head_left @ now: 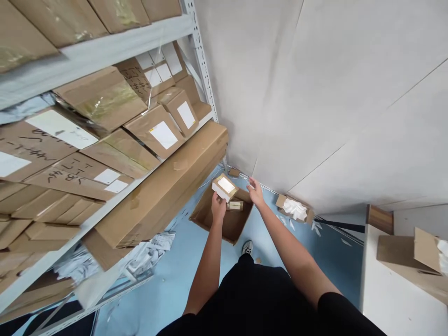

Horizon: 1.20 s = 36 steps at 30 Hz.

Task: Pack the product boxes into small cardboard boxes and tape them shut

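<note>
My left hand grips a small cardboard box with a white label on top, its fingers against the near side. Held in the air, that box is above a large open carton standing on the floor. Inside the carton lies another small taped box with a pale label. My right hand is over the carton's right side, apart from the held box, with its fingers spread and nothing in them.
Metal shelving packed with cardboard boxes rises on the left, a long carton jutting from it. A grey wall stands ahead. An open box of white paper sits by the wall. At right is a white table with an open box.
</note>
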Motion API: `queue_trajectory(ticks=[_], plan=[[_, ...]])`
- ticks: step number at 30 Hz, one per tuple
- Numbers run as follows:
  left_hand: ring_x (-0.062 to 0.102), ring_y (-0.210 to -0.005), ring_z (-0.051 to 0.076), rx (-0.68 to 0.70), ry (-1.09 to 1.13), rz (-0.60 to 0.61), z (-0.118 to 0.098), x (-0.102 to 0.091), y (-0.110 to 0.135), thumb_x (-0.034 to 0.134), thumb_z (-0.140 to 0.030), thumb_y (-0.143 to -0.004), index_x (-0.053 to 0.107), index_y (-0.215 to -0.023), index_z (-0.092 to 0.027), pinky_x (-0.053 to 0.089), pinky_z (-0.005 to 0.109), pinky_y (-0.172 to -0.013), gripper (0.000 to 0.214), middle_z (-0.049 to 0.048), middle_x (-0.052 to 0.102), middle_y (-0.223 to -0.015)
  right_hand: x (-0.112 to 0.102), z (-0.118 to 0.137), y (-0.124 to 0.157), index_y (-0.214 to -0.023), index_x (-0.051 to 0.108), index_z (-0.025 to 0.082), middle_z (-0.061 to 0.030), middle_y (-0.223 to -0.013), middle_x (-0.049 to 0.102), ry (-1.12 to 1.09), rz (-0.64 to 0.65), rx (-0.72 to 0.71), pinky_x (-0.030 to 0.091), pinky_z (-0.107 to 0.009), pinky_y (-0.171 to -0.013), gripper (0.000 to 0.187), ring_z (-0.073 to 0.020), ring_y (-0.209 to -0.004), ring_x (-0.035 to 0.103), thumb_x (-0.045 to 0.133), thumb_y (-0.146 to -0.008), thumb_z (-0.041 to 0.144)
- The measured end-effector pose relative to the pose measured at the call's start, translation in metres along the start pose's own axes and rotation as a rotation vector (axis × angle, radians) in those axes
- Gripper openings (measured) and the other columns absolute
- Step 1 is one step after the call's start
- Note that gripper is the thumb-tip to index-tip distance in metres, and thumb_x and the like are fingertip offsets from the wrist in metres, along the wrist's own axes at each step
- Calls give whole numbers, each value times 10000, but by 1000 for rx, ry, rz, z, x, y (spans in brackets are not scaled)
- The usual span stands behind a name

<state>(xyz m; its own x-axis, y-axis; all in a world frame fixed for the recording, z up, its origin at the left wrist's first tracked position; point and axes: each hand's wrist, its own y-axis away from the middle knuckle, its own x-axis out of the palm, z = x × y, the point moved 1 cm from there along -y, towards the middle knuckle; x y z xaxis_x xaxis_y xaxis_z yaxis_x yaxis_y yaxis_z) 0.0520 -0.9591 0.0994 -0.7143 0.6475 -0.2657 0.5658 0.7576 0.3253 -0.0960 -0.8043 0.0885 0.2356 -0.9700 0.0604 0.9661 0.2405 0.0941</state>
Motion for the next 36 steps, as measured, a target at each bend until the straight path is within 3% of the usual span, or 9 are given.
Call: queue_trajectory(ticks=[5, 10, 15, 20, 24, 29, 32, 36], plan=[[644, -1253, 260, 18, 37, -58, 7, -9, 5, 655, -234, -878, 523, -1482, -213, 486, 396, -1106, 619, 138, 623, -1439, -21, 4, 19, -1268, 666, 253, -87, -1322, 704, 15, -2, 14, 477, -493, -1093, 483, -282, -1259, 626, 690, -790, 311], [653, -1219, 250, 118, 41, 19, -3, 14, 10, 637, -256, -895, 539, -1460, -203, 491, 412, -1098, 575, 158, 610, -1439, -49, 14, 33, -1279, 658, 242, -95, -1310, 715, 36, -51, -5, 482, -483, -1087, 474, -274, -1246, 638, 685, -813, 325], [610, -1299, 257, 280, 41, 247, -25, 73, 28, 628, -303, -931, 546, -1450, -233, 505, 411, -1087, 530, 149, 587, -1474, -97, 31, 49, -1306, 646, 246, -111, -1356, 695, 80, -148, -38, 529, -441, -1019, 476, -275, -1269, 626, 663, -844, 358], [556, -1376, 268, 376, -10, 528, -43, 162, 70, 649, -365, -939, 566, -1440, -263, 488, 420, -1119, 518, 109, 576, -1503, -184, 44, 78, -1309, 650, 253, -105, -1388, 671, 97, -344, -67, 543, -415, -992, 477, -274, -1285, 611, 643, -841, 347], [552, -1385, 271, 444, -46, 757, -52, 247, 132, 651, -422, -948, 575, -1434, -268, 475, 431, -1137, 515, 102, 564, -1525, -276, 49, 120, -1321, 642, 269, -86, -1410, 651, 96, -537, -52, 548, -405, -975, 485, -269, -1269, 618, 627, -839, 328], [552, -1391, 295, 484, -101, 1046, -53, 347, 250, 668, -476, -937, 590, -1428, -247, 480, 449, -1132, 547, 126, 606, -1474, -393, 53, 203, -1323, 637, 250, -101, -1374, 669, 75, -796, -51, 556, -400, -944, 495, -275, -1217, 644, 624, -834, 332], [545, -1398, 299, 537, -125, 1221, -48, 392, 330, 667, -477, -938, 588, -1435, -247, 479, 457, -1133, 553, 131, 594, -1487, -456, 55, 261, -1319, 636, 242, -109, -1381, 662, 72, -959, -50, 558, -404, -935, 502, -281, -1206, 645, 633, -830, 353], [544, -1398, 297, 614, -152, 1414, -39, 438, 432, 676, -477, -933, 588, -1440, -256, 486, 459, -1127, 560, 131, 567, -1514, -525, 58, 336, -1332, 620, 258, -105, -1436, 629, 55, -1154, -50, 557, -416, -929, 500, -279, -1202, 643, 619, -843, 361]])
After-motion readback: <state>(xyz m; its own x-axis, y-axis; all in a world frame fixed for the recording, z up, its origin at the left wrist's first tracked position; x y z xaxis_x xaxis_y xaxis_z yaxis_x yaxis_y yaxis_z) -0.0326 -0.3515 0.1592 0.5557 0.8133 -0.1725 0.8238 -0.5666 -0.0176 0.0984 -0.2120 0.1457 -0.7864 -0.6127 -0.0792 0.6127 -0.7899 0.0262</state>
